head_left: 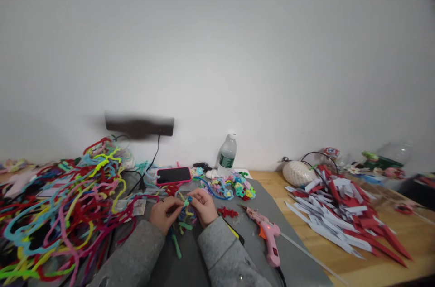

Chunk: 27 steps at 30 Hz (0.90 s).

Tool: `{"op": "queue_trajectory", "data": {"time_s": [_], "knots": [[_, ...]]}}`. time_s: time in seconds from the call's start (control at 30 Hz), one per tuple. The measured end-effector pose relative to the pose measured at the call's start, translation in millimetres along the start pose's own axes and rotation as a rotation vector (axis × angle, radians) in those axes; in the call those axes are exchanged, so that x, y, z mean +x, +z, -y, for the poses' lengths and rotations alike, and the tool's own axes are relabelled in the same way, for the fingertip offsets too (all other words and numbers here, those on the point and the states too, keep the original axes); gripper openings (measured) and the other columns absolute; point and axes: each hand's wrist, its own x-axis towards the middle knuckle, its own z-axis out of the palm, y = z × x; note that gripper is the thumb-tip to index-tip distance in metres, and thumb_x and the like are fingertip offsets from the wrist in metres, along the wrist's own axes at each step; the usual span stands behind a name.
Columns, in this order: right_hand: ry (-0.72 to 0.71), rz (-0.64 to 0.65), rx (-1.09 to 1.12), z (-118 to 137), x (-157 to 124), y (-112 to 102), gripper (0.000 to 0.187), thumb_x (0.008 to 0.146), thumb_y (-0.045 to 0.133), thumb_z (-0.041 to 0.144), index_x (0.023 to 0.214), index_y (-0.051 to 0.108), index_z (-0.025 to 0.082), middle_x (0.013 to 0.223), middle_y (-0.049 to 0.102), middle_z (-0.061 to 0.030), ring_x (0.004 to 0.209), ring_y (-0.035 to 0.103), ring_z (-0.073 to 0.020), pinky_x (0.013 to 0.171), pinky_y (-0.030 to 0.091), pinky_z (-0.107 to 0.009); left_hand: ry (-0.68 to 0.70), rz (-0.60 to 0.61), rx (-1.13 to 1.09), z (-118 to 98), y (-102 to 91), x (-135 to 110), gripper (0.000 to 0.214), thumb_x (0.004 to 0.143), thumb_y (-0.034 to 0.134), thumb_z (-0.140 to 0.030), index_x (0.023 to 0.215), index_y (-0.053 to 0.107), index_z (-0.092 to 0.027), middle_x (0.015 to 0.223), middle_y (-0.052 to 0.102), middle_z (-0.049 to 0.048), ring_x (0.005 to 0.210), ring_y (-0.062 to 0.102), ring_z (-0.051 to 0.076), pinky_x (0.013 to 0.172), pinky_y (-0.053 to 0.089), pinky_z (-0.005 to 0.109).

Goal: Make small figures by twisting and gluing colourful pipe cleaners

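Observation:
My left hand (165,213) and my right hand (203,206) meet over a grey mat (292,260), both with fingers curled and pinching a small teal pipe-cleaner piece (186,203) between them. Green and teal pipe-cleaner bits (181,230) lie on the mat just below my hands. Grey sleeves cover both forearms. A small red pipe-cleaner shape (227,212) lies to the right of my right hand.
A big tangle of coloured pipe cleaners (64,205) fills the left. A pink-cased phone (173,175), a water bottle (227,155), small pipe-cleaner flowers (234,187), a pink glue gun (267,235) and red and white paper strips (343,214) surround the mat.

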Motion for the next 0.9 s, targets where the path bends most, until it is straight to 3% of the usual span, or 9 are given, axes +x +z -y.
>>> {"op": "queue_trajectory", "data": {"time_s": [0.43,0.7,0.9], "knots": [[-0.009,0.046,0.058,0.1,0.1,-0.1,0.021,0.060,0.073,0.024,0.070,0.056,0.018,0.065,0.060,0.0014,0.059,0.055,-0.0124,0.058,0.043,-0.024,-0.078,-0.139,0.024,1.9,14.0,-3.8,0.008,0.064,0.056,-0.022,0.069,0.061,-0.018,0.050,0.057,-0.0022,0.046,0.054,0.013,0.043,0.040,0.019],[-0.003,0.052,0.090,2.6,-0.2,1.7,0.020,0.059,0.074,0.023,0.068,0.056,0.018,0.064,0.061,0.0012,0.059,0.057,-0.0139,0.058,0.045,-0.025,-0.065,-0.146,-0.098,3.8,15.5,-3.3,0.013,0.065,0.056,-0.029,0.060,0.054,-0.018,0.051,0.056,-0.0021,0.048,0.053,0.012,0.043,0.040,0.018],[0.008,0.067,0.109,3.4,0.1,2.1,0.020,0.057,0.075,0.020,0.065,0.056,0.017,0.067,0.062,0.0009,0.061,0.058,-0.0129,0.060,0.045,-0.024,-0.037,-0.147,-0.066,5.5,15.2,-2.8,0.014,0.067,0.053,-0.029,0.060,0.052,-0.017,0.052,0.055,-0.0024,0.048,0.053,0.012,0.043,0.041,0.018]]}}
